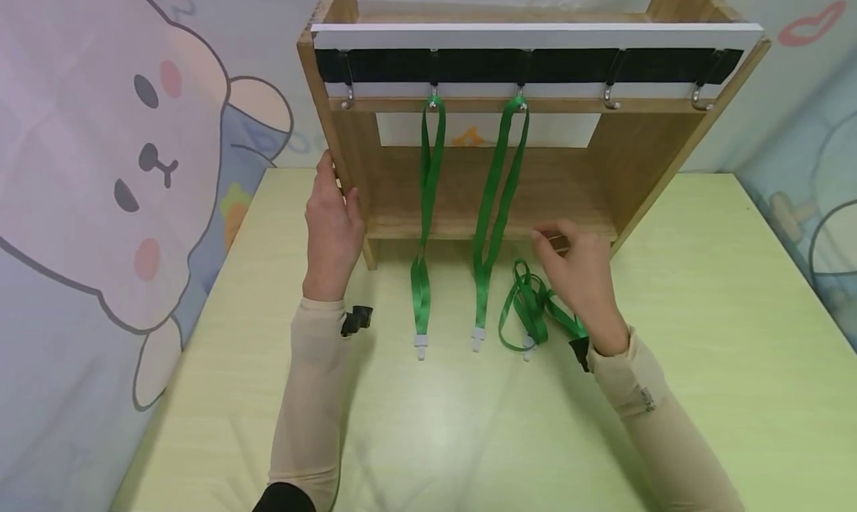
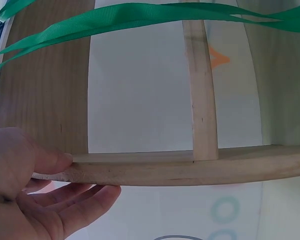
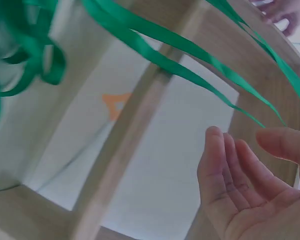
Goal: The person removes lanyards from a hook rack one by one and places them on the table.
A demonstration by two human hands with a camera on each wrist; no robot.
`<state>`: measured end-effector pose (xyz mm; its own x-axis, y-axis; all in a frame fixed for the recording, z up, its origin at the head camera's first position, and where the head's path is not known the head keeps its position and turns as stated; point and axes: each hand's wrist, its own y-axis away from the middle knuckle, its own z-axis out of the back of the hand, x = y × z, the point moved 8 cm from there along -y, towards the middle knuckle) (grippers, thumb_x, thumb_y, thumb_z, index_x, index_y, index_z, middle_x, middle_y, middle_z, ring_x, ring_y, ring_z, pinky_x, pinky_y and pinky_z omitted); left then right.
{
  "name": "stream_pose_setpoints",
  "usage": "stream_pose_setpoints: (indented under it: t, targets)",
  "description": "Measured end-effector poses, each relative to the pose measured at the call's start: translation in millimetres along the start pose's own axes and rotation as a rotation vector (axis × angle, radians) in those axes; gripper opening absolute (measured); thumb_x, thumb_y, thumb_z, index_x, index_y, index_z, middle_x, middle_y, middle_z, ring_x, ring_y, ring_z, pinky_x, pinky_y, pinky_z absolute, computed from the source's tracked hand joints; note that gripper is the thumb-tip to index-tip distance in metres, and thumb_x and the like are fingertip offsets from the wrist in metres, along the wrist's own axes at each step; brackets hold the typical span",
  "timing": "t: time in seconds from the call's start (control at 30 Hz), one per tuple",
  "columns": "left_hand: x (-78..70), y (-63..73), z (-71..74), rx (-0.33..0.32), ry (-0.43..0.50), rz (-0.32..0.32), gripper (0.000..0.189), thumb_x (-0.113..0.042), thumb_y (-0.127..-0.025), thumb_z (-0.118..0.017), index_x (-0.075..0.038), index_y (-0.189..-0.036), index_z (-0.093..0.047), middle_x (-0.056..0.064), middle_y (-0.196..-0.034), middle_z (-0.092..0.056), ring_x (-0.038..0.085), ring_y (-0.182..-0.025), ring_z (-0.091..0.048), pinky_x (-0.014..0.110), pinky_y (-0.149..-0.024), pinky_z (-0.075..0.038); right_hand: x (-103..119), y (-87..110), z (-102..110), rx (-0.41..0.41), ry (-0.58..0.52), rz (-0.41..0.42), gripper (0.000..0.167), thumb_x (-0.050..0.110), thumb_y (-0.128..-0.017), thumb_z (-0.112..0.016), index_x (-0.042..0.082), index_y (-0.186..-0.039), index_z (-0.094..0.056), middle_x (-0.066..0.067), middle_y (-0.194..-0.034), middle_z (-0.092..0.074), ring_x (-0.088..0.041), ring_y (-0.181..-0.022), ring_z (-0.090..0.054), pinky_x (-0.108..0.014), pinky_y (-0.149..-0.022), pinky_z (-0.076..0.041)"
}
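Loose green lanyard (image 1: 531, 315): heaped on the table (image 1: 710, 296) before the wooden rack (image 1: 643, 147), near my right hand; one band passes under my wrist and is partly hidden.
Ribbon, as I judge it: light, limp, smooth enough to slip, hardly fragile; its folds may snag on one another.
Best hold: a pinch on the loop at the heap's far end; the white clip (image 1: 529, 342) offers a stiffer grip.
Left hand (image 1: 332, 233): holds the rack's left side panel, thumb on the inner face, fingers outside.
Right hand (image 1: 581, 274): holds nothing, fingers bent toward the thumb with a narrow gap, just before the lower board.
Hanging lanyards: the left one (image 1: 427, 214) and the right one (image 1: 492, 181) dangle from the second and third hooks and could catch my fingers.
Edges: upturned hook tips above, the lower board's front edge below.
Room: widest over the table on my side and right of the rack.
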<state>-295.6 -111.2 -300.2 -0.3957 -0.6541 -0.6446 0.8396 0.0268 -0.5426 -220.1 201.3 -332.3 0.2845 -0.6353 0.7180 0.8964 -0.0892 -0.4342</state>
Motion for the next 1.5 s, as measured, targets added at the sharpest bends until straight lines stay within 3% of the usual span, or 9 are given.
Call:
stream_pose_setpoints:
  t: [0.13, 0.4, 0.63, 0.77, 0.93, 1.2, 1.5]
  targets:
    - [0.5, 1.0, 0.3, 0.002, 0.003, 0.003, 0.054, 0.004, -0.101, -0.054, 0.010, -0.149, -0.031, 0.030, -0.140, -0.049, 0.043, -0.126, -0.055, 0.051, -0.095, -0.053, 12.2, -8.9, 5.2, -0.091, -0.073, 0.019, 0.018, 0.008, -0.098, -0.063, -0.005, -0.104, -0.074, -0.015, -0.094, -0.074, -0.027, -0.078, -0.070, -0.012, -0.065, -0.050]
    - [-1.4, 1.7, -1.7, 0.003, 0.007, 0.002, 0.053, 0.006, -0.100, -0.054, 0.010, -0.148, -0.032, 0.030, -0.138, -0.050, 0.043, -0.124, -0.056, 0.050, -0.095, -0.055, 36.4, -22.3, 16.6, -0.313, -0.229, 0.054, 0.017, 0.009, -0.098, -0.065, -0.003, -0.105, -0.074, -0.010, -0.096, -0.073, -0.005, -0.080, -0.066, -0.020, -0.069, -0.053]
    - [-3.5, 1.6, -0.4, -0.012, 0.001, -0.030, 0.051, 0.007, -0.100, -0.054, 0.013, -0.147, -0.033, 0.033, -0.135, -0.052, 0.046, -0.121, -0.057, 0.051, -0.092, -0.056, 53.8, -29.3, 9.6, -0.427, -0.352, 0.116, 0.026, 0.012, -0.095, -0.070, -0.010, -0.109, -0.069, -0.014, -0.102, -0.071, -0.009, -0.086, -0.067, -0.022, -0.073, -0.054]
    - [-2.9, 1.1, 0.4, -0.010, -0.011, -0.031, 0.051, 0.007, -0.100, -0.053, 0.013, -0.147, -0.033, 0.033, -0.135, -0.052, 0.046, -0.121, -0.057, 0.051, -0.092, -0.056, 62.0, -34.1, 4.7, -0.480, -0.386, 0.120, 0.028, 0.015, -0.092, -0.075, -0.007, -0.108, -0.070, -0.014, -0.103, -0.071, -0.013, -0.084, -0.068, -0.023, -0.072, -0.055]
    - [-3.0, 0.8, 0.8, -0.004, -0.012, -0.025, 0.052, 0.007, -0.100, -0.053, 0.012, -0.147, -0.032, 0.033, -0.137, -0.050, 0.045, -0.123, -0.056, 0.051, -0.094, -0.055, 68.9, -40.9, -2.5, -0.480, -0.382, 0.106, 0.021, 0.015, -0.090, -0.077, -0.003, -0.102, -0.073, -0.011, -0.096, -0.071, -0.015, -0.083, -0.068, -0.023, -0.073, -0.057]
    - [-3.0, 0.1, 2.7, -0.008, -0.009, -0.036, 0.051, 0.008, -0.100, -0.053, 0.011, -0.147, -0.033, 0.032, -0.135, -0.051, 0.045, -0.123, -0.056, 0.052, -0.094, -0.055, 73.3, -46.8, -8.2, -0.435, -0.408, 0.151, 0.013, 0.005, -0.094, -0.070, -0.007, -0.093, -0.074, -0.015, -0.089, -0.072, -0.010, -0.074, -0.065, -0.022, -0.068, -0.055]
    - [-2.2, 0.7, 4.3, -0.010, -0.015, -0.037, 0.051, 0.007, -0.100, -0.053, 0.011, -0.147, -0.033, 0.032, -0.136, -0.051, 0.045, -0.123, -0.056, 0.052, -0.094, -0.054, 82.1, -42.1, 3.4, -0.386, -0.437, 0.205, 0.014, 0.002, -0.094, -0.067, -0.011, -0.096, -0.072, -0.017, -0.087, -0.072, -0.011, -0.074, -0.068, -0.022, -0.068, -0.057]
